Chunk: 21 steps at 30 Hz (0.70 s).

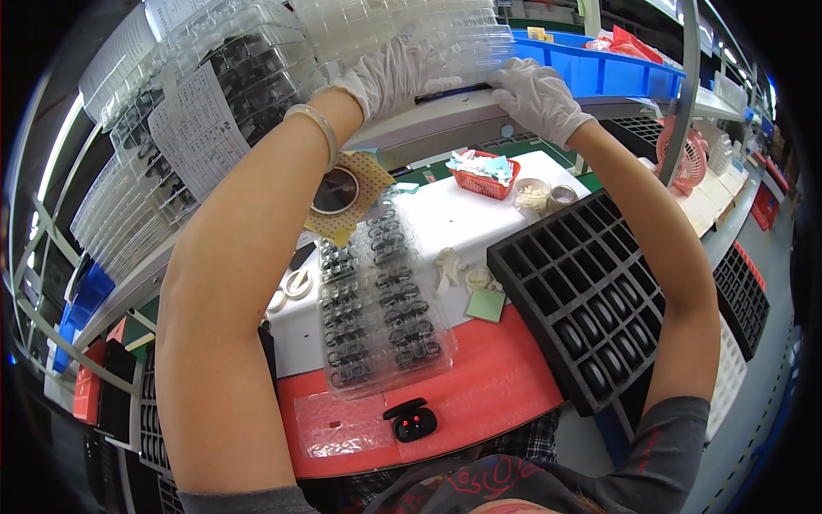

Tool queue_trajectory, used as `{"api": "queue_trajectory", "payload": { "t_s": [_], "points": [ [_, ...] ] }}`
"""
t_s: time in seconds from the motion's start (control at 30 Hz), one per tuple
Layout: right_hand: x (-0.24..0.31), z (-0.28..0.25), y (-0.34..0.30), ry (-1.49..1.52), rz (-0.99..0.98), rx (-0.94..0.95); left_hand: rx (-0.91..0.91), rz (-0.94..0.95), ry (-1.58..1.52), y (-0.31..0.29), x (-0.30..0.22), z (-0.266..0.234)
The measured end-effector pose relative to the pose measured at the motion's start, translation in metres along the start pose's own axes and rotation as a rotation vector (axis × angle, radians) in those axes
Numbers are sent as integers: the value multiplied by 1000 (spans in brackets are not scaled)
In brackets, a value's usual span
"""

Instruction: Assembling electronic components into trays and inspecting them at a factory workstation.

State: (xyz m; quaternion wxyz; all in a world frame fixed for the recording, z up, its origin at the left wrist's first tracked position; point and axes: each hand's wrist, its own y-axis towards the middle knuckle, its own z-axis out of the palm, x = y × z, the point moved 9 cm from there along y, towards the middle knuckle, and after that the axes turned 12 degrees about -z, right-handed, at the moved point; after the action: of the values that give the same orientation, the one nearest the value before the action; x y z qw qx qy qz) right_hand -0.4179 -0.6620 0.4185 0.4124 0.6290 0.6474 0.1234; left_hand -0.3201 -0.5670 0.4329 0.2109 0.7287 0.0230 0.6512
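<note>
Both my hands wear white gloves and reach up to a shelf holding a stack of clear plastic trays (385, 24). My left hand (396, 75) is at the front of the stack, its fingers closed on a tray edge and partly lost against the clear plastic. At the stack's right corner, my right hand (541, 98) has its fingers curled round the tray edge beside the blue bin (599, 73). A dark pen-like stick (452, 93) lies on the shelf between them. Below, a clear tray of black parts (377, 300) rests on the table.
An open black earbud case (414, 422) with red lights sits on the red mat (505, 368). A black compartment tray (575, 300) stands at right. Behind are a red basket (485, 182) and round containers (533, 195). Filled trays with a paper sheet (199, 133) crowd the left shelf.
</note>
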Motion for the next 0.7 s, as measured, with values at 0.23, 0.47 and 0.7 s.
{"api": "queue_trajectory", "payload": {
  "t_s": [0.23, 0.47, 0.7],
  "points": [
    [-8, 3, 18, 179, 107, 58, 193, -131, -454, 13, 10, 30],
    [-2, 3, 32, 59, 183, 157, -256, 5, -299, -8, -6, -2],
    [-7, 9, 30, -4, 160, 122, 190, 149, -492, -22, 3, 11]
  ]
}}
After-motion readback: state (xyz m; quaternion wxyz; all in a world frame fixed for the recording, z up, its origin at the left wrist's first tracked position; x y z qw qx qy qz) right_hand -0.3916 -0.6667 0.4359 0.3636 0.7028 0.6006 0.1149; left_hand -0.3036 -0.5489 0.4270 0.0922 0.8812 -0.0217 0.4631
